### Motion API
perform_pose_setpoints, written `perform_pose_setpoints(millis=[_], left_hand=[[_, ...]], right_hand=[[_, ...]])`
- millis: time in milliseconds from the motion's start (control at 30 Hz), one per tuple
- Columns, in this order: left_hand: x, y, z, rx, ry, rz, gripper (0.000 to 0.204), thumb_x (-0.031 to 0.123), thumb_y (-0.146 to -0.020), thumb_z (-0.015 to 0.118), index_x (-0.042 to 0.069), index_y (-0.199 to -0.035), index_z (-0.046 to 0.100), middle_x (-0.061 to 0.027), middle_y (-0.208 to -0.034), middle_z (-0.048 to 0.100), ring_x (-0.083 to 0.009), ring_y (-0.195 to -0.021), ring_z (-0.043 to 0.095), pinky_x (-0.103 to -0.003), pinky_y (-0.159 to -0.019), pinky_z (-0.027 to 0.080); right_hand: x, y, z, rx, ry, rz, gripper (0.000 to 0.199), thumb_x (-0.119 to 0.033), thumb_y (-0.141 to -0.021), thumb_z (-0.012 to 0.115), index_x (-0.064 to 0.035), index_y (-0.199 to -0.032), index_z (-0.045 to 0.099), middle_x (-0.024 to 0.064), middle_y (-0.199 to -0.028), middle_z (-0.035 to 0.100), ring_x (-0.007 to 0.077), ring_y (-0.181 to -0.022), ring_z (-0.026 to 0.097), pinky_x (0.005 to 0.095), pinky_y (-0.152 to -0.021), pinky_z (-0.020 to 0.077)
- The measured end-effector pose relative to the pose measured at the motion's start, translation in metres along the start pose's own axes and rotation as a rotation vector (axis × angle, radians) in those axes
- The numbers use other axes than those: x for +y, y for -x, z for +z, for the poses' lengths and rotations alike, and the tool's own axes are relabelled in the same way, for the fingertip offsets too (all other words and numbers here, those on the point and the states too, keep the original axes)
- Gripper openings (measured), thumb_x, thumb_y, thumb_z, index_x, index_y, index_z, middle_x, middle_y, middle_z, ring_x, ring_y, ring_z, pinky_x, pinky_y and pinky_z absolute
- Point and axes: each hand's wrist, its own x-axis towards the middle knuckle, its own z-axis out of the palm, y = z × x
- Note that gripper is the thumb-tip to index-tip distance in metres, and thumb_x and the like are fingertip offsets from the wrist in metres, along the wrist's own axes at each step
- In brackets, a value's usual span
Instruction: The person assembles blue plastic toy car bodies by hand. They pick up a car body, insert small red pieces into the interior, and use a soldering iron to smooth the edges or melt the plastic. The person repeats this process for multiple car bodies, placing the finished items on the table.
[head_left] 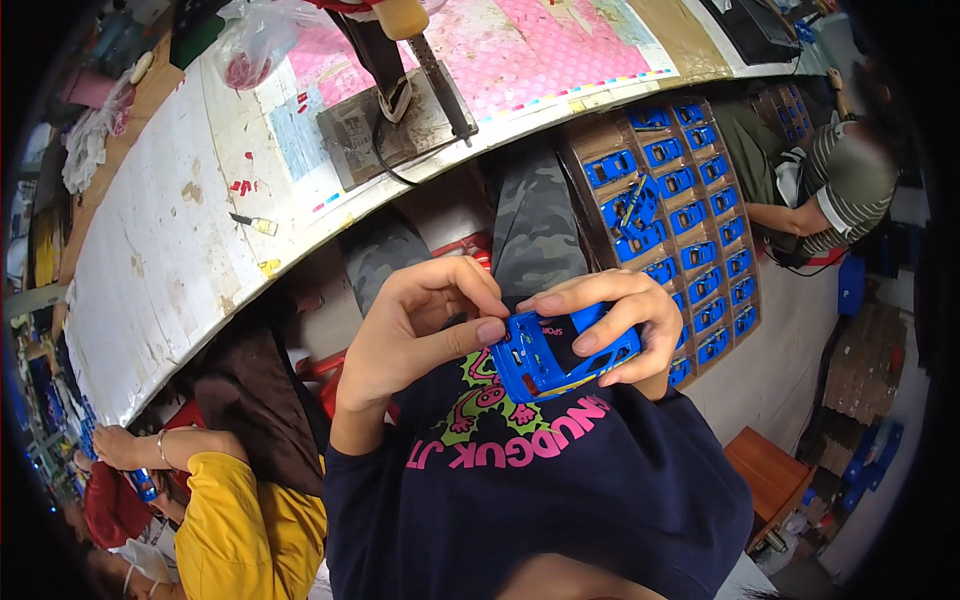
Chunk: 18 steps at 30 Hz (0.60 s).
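Note:
A blue toy car body [530,368] is held up in front of my chest, tilted, with window openings and a yellow stripe along its side. My right hand [640,318] wraps around it, thumb and fingers gripping its edges. My left hand [420,325] is closed in a pinch, thumb and forefinger at the car's near-left corner. Whatever lies between those fingertips is too small or hidden to make out. Small dark and red details show on the end of the car beside the left thumb.
A compartmented cardboard tray [590,140] of blue toy cars stands to my right. On the worktable [160,270] lie a small knife [255,223], red bits [243,187] and a metal hand-press-like tool [445,90]. Co-workers sit on both sides, one in a yellow sleeve [230,500].

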Motion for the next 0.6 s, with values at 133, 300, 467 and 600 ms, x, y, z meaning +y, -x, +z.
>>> perform_pose_setpoints(millis=[133, 300, 467, 600], left_hand=[[0.0, -0.001, -0.001, 0.003, -0.016, 0.011, 0.009, -0.002, -0.075, 0.061, -0.001, -0.082, 0.057, -0.0037, -0.081, 0.052, -0.009, -0.077, 0.05, -0.022, -0.069, 0.04], [0.001, 0.001, 0.001, -0.018, -0.017, 0.032, 0.013, -0.002, -0.074, 0.061, 0.001, -0.085, 0.054, -0.0025, -0.083, 0.051, -0.0083, -0.078, 0.049, -0.022, -0.071, 0.04], [-0.001, 0.004, 0.007, -0.035, -0.052, 0.076, 0.016, 0.0, -0.074, 0.058, 0.002, -0.088, 0.052, -0.0009, -0.082, 0.05, -0.007, -0.076, 0.047, -0.022, -0.07, 0.038], [-0.001, 0.005, 0.009, -0.101, -0.089, 0.105, 0.016, 0.002, -0.073, 0.057, 0.002, -0.088, 0.051, -0.0002, -0.081, 0.048, -0.0065, -0.072, 0.044, -0.021, -0.066, 0.035]], right_hand=[[0.001, -0.001, 0.0, -0.006, 0.018, -0.014, 0.042, -0.006, -0.062, 0.067, 0.0031, -0.102, 0.057, 0.0309, -0.115, 0.045, 0.0394, -0.101, 0.051, 0.0394, -0.084, 0.0435], [0.005, -0.003, 0.001, -0.011, -0.005, -0.05, 0.042, -0.006, -0.062, 0.067, 0.0032, -0.102, 0.057, 0.0315, -0.114, 0.045, 0.0398, -0.1, 0.052, 0.0391, -0.082, 0.0444], [0.012, -0.001, 0.004, -0.019, -0.086, -0.084, 0.042, -0.006, -0.062, 0.067, 0.0036, -0.102, 0.057, 0.0329, -0.113, 0.045, 0.0406, -0.1, 0.052, 0.0398, -0.083, 0.0443], [0.027, -0.008, 0.007, -0.045, -0.178, -0.301, 0.042, -0.007, -0.064, 0.067, 0.0044, -0.103, 0.056, 0.0365, -0.114, 0.04, 0.0443, -0.102, 0.049, 0.0428, -0.083, 0.0434]])
